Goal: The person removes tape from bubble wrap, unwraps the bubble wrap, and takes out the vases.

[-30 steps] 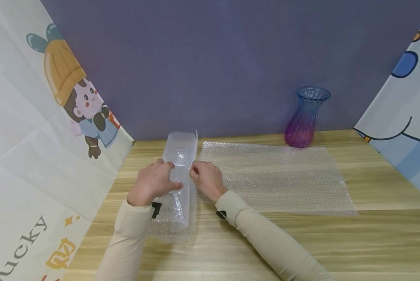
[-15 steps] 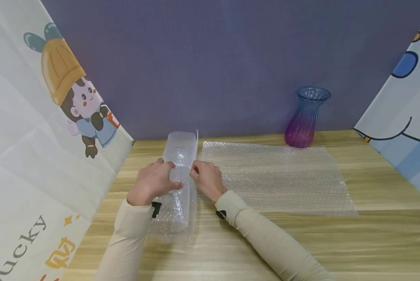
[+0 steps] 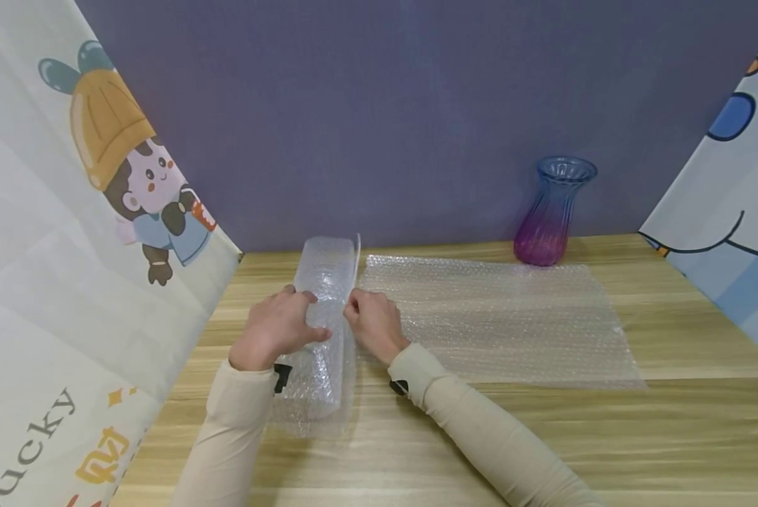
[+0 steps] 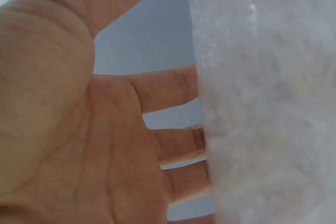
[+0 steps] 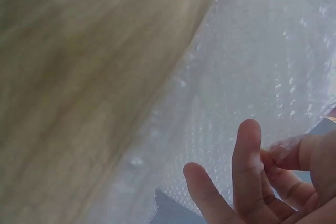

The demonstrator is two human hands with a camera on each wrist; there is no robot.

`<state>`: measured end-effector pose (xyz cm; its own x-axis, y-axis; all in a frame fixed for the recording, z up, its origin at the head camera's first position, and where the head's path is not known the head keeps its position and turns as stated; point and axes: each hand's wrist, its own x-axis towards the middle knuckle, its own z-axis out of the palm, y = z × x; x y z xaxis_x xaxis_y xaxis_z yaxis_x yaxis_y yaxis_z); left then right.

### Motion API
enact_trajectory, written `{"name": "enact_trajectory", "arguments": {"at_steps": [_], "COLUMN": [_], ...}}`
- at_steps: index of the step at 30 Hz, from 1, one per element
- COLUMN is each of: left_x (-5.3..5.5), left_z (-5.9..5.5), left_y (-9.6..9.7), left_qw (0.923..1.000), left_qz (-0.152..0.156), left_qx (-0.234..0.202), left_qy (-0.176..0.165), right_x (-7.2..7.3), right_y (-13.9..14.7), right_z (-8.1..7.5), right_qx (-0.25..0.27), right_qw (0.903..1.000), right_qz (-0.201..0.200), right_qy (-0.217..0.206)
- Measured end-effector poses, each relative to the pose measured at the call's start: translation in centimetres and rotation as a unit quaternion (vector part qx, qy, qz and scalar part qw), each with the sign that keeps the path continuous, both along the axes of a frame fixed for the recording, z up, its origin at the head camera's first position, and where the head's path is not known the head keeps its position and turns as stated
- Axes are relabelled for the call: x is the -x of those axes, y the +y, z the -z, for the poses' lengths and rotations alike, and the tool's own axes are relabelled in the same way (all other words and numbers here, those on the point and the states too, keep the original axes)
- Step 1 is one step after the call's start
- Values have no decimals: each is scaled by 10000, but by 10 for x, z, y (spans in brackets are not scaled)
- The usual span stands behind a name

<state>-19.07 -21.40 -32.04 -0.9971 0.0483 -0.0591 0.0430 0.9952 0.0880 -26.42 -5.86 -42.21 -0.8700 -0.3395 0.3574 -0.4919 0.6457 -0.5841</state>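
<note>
A long bundle of clear bubble wrap (image 3: 321, 384) lies lengthwise on the wooden table, left of centre. What may be inside it cannot be made out. My left hand (image 3: 271, 327) rests across the bundle, thumb and fingers spread; in the left wrist view its fairly straight fingers (image 4: 165, 87) reach the wrap, their tips hidden behind it. Along the bundle's right side, my right hand (image 3: 375, 320) pinches the loose edge of the bubble wrap (image 5: 252, 77) between thumb and finger, while other fingers (image 5: 247, 166) stand off it.
A second, flat sheet of bubble wrap (image 3: 499, 320) covers the table to the right. Just behind it stands a blue-to-magenta ribbed glass vase (image 3: 552, 211). A dark back wall (image 3: 379, 120) and printed side curtains (image 3: 49, 232) border the wooden table (image 3: 480, 436).
The pinched edge of the bubble wrap has shifted very slightly to the right. Both hands have stayed almost still. The left curtain has drifted a little leftward.
</note>
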Motion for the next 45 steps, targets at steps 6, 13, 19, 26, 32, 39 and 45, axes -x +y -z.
{"name": "enact_trajectory", "arguments": {"at_steps": [6, 13, 19, 26, 32, 39, 45], "left_x": [1, 2, 2, 1, 2, 1, 1], "left_z": [0, 0, -1, -1, -1, -2, -2], "left_y": [-1, -3, -3, -3, -3, -3, -3], "left_qw": [10000, 9999, 9998, 9998, 9999, 9998, 9998], "left_qz": [3, -30, -61, -100, -90, -91, -113], "left_qx": [-33, -107, -134, -116, -112, -135, -152], "left_qy": [-38, -89, -124, -93, -63, -69, -89], "right_x": [-1, -2, -2, -2, -2, -2, -3], "right_y": [0, -1, -2, -2, -2, -1, -1], "right_z": [0, -2, -2, -2, -4, -4, -4], "right_qx": [-69, -127, -202, -87, -69, -34, -143], "right_qw": [10000, 9998, 9995, 9996, 9996, 9995, 9992], "right_qz": [43, 125, 250, 243, 257, 259, 340], "right_qy": [-6, -15, 0, -125, -138, -187, -175]}}
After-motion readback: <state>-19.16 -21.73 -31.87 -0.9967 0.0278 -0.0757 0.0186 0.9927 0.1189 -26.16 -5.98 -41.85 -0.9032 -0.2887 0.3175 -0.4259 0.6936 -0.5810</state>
